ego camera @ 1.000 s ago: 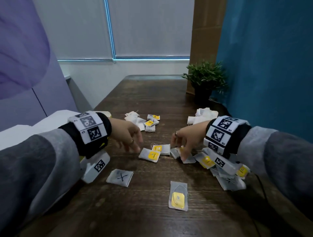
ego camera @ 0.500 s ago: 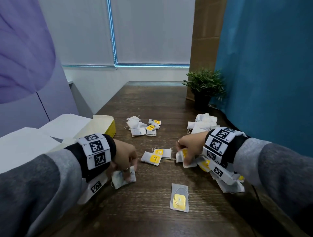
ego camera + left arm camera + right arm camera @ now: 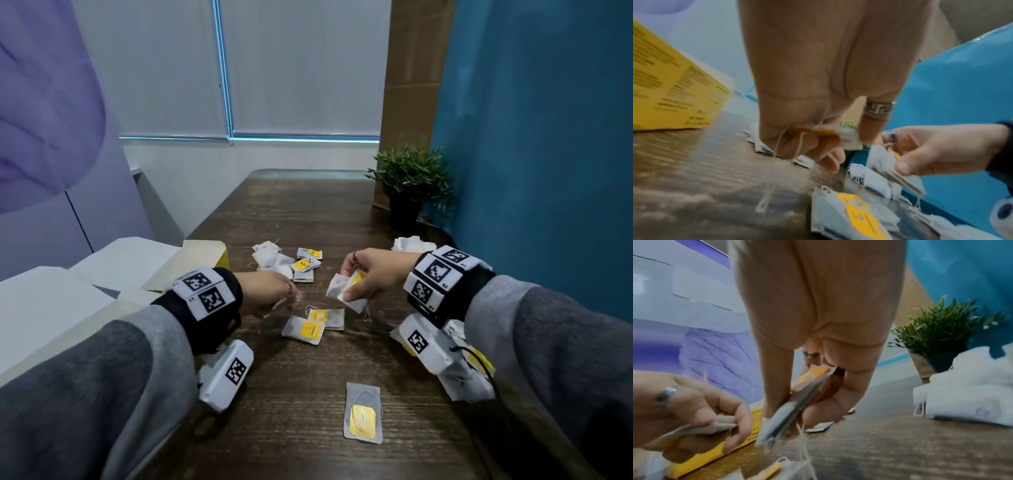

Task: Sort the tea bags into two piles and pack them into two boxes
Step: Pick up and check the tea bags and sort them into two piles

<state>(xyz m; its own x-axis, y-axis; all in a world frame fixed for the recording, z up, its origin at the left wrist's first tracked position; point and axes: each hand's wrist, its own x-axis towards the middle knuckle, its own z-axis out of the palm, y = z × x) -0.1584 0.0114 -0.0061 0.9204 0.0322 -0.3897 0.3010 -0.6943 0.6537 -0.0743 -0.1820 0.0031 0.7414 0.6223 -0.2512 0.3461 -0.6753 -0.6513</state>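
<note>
My left hand [image 3: 289,297] hovers over the middle of the wooden table [image 3: 294,428] and grips one crumpled tea bag [image 3: 840,138], whose string dangles below the fingers. My right hand [image 3: 351,286] is raised just opposite it. It pinches a small stack of tea bags [image 3: 342,291] with a yellow tag showing, seen edge-on in the right wrist view [image 3: 795,410]. Two yellow-tagged bags [image 3: 308,329] lie on the table between and below the hands. Another one [image 3: 363,415] lies alone nearer to me. The yellow box [image 3: 221,262] stands open at the left.
A mixed heap of tea bags [image 3: 286,263] lies beyond my hands. A white heap [image 3: 412,244] sits at the far right, and more bags [image 3: 464,382] lie under my right wrist. White box flaps [image 3: 85,291] spread along the left edge. A potted plant [image 3: 409,185] stands at the back right.
My left hand picked a tea bag off the near-left table and carried it up toward the centre. My right hand lifted its bags off the table.
</note>
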